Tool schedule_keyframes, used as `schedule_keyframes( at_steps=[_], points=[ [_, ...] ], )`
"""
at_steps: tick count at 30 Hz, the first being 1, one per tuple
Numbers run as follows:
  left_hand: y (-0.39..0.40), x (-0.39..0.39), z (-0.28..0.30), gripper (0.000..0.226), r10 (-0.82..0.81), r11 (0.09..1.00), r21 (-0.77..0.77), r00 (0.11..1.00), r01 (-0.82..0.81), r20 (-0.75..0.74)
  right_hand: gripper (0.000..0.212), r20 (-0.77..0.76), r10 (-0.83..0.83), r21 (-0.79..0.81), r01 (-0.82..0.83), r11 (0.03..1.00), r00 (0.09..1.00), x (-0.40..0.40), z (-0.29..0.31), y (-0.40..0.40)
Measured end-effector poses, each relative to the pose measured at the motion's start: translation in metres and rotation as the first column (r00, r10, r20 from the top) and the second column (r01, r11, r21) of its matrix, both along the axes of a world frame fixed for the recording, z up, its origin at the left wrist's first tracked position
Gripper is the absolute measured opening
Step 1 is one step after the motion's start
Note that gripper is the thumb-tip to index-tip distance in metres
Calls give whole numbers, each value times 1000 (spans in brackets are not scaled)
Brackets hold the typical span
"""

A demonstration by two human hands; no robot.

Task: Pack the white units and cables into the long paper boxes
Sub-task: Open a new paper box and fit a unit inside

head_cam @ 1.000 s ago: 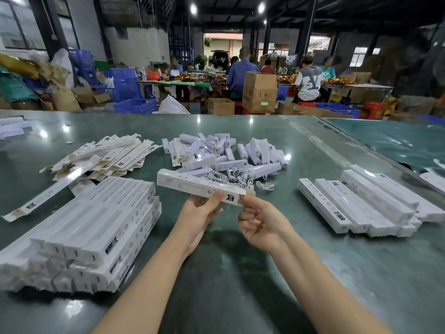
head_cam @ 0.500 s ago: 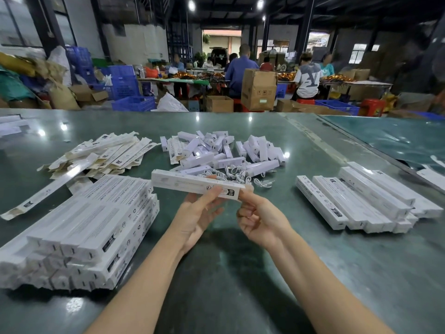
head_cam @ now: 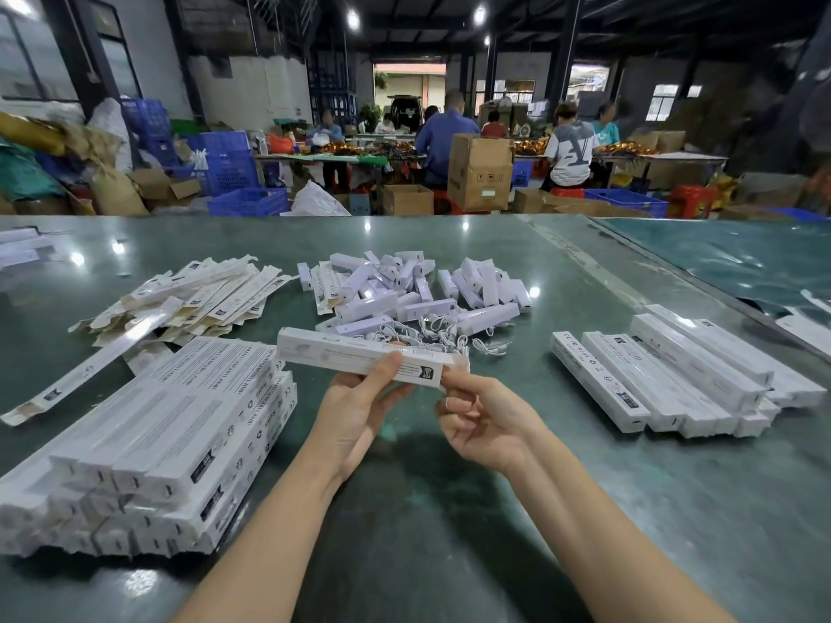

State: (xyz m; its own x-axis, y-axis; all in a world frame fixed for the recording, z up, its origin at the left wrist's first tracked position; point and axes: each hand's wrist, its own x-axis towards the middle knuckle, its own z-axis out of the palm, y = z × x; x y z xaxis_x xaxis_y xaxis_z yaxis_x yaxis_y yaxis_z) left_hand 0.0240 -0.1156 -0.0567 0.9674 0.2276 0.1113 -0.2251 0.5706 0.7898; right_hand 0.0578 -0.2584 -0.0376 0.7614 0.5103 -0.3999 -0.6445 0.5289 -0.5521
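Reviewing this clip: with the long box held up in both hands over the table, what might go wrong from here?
1. The long paper box is held only at its right part, by the left hand and right hand; its free left end might sag or swing.
2. The end flap at the right fingertips might crease or stay untucked.
3. The tangled cables just beyond could snag.
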Motion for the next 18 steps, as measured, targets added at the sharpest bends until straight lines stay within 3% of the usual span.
schedule_keyframes(
  at_steps=[8, 10, 15, 18],
  points=[
    [1, -3, 3, 28, 3, 996, -94, 1000, -2, 13, 12, 343, 4, -200, 69, 977, 939, -5, -5, 4],
    [1, -3, 2, 26, -1, 995, -99, 1000, 3, 14, 11, 323, 4, -196, 63, 979, 946, -4, -5, 3],
    [-1, 0, 0, 27, -37, 995, -92, 999, 38, 13, 2, 88, 40, 9, -41, 999, 995, -1, -2, -3],
    [1, -1, 0, 38, -57, 994, -92, 998, 58, 16, 6, 60, 57, 37, -59, 998, 997, 0, -2, -5]
  ],
)
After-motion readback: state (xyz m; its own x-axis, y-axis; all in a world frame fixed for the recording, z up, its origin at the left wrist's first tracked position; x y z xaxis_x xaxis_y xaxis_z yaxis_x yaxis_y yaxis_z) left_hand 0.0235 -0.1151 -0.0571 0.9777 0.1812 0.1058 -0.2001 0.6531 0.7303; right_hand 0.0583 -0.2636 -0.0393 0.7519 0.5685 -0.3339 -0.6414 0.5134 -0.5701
